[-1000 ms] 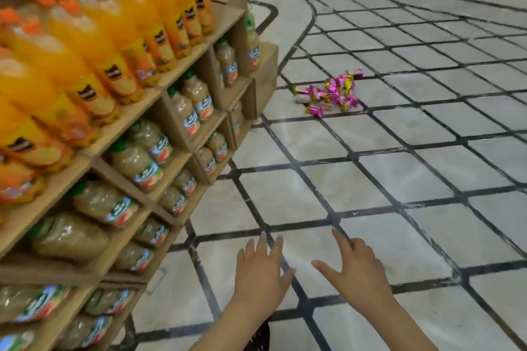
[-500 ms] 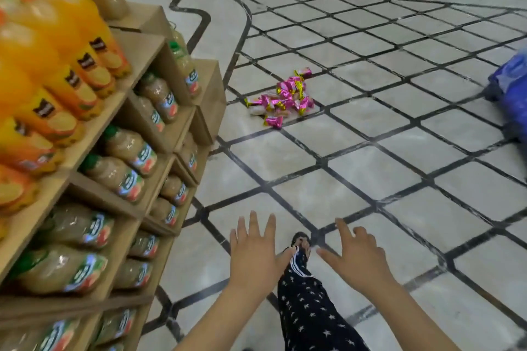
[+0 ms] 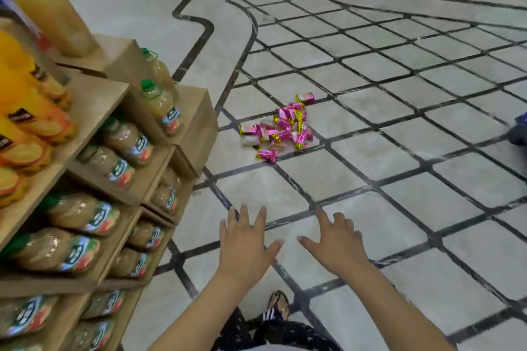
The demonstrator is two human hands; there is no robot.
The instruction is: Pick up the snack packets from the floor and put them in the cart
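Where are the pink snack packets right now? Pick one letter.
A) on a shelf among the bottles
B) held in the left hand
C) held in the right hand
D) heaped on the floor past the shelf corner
D: the snack packets lie in a heap on the floor beyond the shelf corner, while the left hand and the right hand are spread open and hold nothing.

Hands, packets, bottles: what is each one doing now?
Left hand: open, fingers spread, empty.
Right hand: open, empty.
Pink and gold foil snack packets: piled on the tiled floor, untouched.
Green-capped plastic juice bottles: capped, on the wooden shelves.
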